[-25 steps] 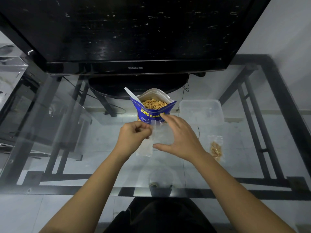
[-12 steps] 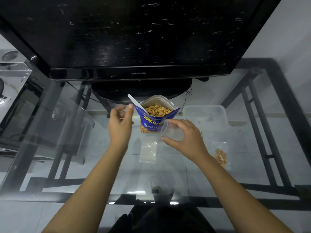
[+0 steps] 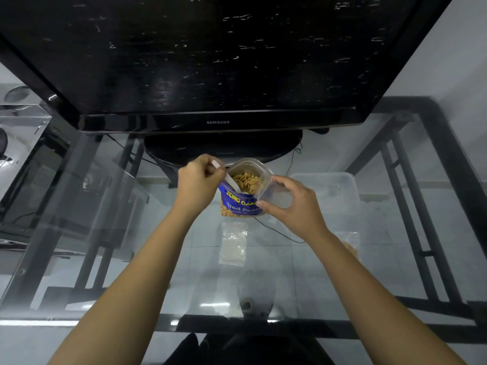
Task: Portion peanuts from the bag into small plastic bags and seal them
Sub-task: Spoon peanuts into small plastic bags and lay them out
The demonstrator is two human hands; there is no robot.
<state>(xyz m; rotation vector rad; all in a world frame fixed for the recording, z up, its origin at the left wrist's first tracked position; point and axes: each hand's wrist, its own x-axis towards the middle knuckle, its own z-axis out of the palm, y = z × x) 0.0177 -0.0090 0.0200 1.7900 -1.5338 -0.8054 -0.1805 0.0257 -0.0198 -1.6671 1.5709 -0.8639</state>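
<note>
Spoon (image 3: 231,181) at bag (image 3: 238,208) rim (pouch (image 3: 275,198) alongside)

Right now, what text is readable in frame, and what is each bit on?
"SAMSUNG": lower bezel of the television.
"TONG CAR": yellow letters on the blue peanut bag, cut off at the right.
"lted Pean": white letters below that on the same bag, cut off at both ends.
The small line of print under that is too blurred to read.

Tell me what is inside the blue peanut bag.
Peanuts, with a white spoon that the left hand holds dipped in. The spoon's bowl and the deeper nuts are covered.
</note>
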